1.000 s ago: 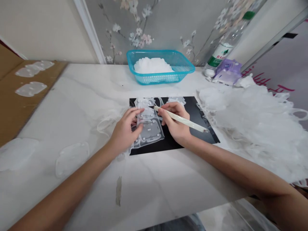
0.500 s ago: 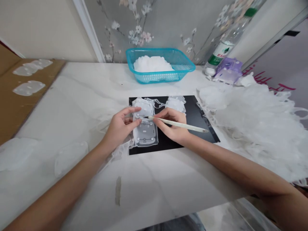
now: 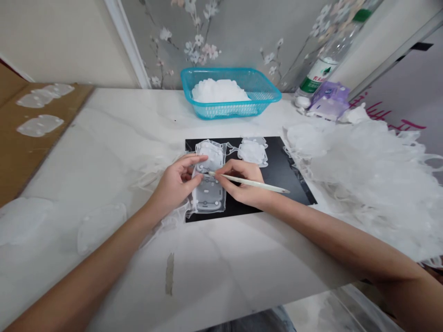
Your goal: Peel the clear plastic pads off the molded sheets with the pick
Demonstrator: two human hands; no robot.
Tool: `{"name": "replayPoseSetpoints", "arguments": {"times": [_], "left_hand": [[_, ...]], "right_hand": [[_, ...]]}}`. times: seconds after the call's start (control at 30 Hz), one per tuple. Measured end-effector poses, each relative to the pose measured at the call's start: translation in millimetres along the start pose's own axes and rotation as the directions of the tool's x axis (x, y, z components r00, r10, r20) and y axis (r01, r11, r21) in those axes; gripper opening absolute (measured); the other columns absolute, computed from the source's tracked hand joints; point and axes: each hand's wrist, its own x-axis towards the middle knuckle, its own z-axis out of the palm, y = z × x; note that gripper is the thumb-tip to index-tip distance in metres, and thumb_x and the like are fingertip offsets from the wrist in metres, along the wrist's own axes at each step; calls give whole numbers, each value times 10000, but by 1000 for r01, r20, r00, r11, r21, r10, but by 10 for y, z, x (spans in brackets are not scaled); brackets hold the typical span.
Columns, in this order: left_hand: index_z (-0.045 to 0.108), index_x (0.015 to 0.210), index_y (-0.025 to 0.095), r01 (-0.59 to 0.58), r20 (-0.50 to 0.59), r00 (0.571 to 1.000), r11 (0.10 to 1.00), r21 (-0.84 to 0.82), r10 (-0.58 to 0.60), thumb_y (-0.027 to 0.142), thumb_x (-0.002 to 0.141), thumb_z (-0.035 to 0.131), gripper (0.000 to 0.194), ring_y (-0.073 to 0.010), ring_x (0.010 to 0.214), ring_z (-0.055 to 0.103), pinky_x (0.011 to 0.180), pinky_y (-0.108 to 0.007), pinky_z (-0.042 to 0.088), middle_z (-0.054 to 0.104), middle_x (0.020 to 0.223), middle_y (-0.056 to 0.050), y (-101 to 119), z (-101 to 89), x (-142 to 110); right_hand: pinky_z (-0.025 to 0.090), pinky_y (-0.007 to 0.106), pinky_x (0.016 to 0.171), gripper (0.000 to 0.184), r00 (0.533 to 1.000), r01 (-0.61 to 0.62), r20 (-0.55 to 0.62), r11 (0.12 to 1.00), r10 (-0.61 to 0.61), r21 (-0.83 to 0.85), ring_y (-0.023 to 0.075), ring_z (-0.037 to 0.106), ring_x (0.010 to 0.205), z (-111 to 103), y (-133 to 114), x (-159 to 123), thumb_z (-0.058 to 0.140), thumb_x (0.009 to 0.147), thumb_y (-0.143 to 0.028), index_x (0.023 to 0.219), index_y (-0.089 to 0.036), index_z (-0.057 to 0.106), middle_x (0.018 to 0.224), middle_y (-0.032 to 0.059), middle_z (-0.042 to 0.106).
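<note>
The clear sheet (image 3: 208, 196) is placed on the left part of the black mat (image 3: 285, 175), just inside its near edge. The tool (image 3: 256, 183) is grasped between the fingers of the right hand (image 3: 246, 180), and its tip is held at the middle of the sheet. The sheet's left side is touched by the left hand (image 3: 173, 182), with thumb and forefinger spread; whether it is pinched cannot be told. To the right, room is given by the mat as far as the heap (image 3: 367, 175), which is piled just beside its edge. Toward the person, a broad strip of the surface (image 3: 207, 258) is left before the front edge. At the back, the basket (image 3: 228, 110) is stood well apart from the mat. The tool's tip is too small to be made out, the lower left fingers are partly hidden, and the heap is cut off at the right.
</note>
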Motion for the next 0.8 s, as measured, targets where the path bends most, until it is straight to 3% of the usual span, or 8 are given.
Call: {"name": "replayPoseSetpoints", "arguments": {"times": [0.17, 0.27, 0.33, 0.5, 0.67, 0.8], "left_hand": [[639, 1106, 190, -115, 38, 993, 991, 62, 113, 200, 763, 555, 353, -98, 683, 487, 596, -247, 412, 574, 1110, -64, 18, -2, -27], [638, 1106, 182, -133, 48, 990, 990, 54, 130, 180, 767, 544, 352, -108, 708, 495, 601, -250, 401, 568, 1103, -69, 17, 3, -41], [636, 1109, 184, -136, 39, 990, 989, 52, 134, 170, 765, 544, 357, -111, 717, 500, 613, -256, 405, 563, 1106, -70, 10, 8, -43], [627, 1125, 191, -116, 43, 992, 993, 19, 115, 184, 755, 549, 378, -132, 776, 533, 655, -268, 438, 547, 1117, -69, 3, 18, -45], [636, 1111, 198, -95, 32, 995, 995, -44, 96, 186, 740, 577, 376, -119, 743, 518, 629, -251, 430, 533, 1093, -57, -1, 13, -41], [662, 1073, 203, -41, -37, 999, 994, -98, 37, 158, 709, 612, 370, -89, 645, 430, 570, -224, 386, 542, 953, -22, -18, -13, -10]], "right_hand": [[394, 200, 526, 80, 982, 168, 105, 981, -158, -93, 81, 490, 537, 5, 13, -27, 540, 821, -188, 761, -173, 591, 648, -2, 588], [381, 198, 537, 87, 960, 249, 158, 961, -229, -118, 86, 476, 554, -30, 16, 8, 507, 827, -147, 771, -168, 569, 641, -3, 552], [381, 200, 559, 93, 933, 291, 257, 948, -251, -132, 93, 490, 586, -94, -6, 66, 489, 828, -129, 779, -167, 558, 669, 5, 556], [365, 219, 599, 96, 837, 307, 514, 939, -188, -157, 109, 495, 630, -305, -143, 231, 476, 822, -110, 776, -175, 530, 699, 4, 553], [338, 238, 585, 125, 788, 310, 598, 933, -143, -184, 113, 473, 611, -416, -250, 292, 452, 820, -87, 761, -176, 516, 685, 2, 519], [326, 236, 552, 170, 770, 300, 632, 926, -92, -231, 107, 454, 565, -550, -260, 338, 448, 799, -64, 688, -179, 508, 630, -7, 510]]}}
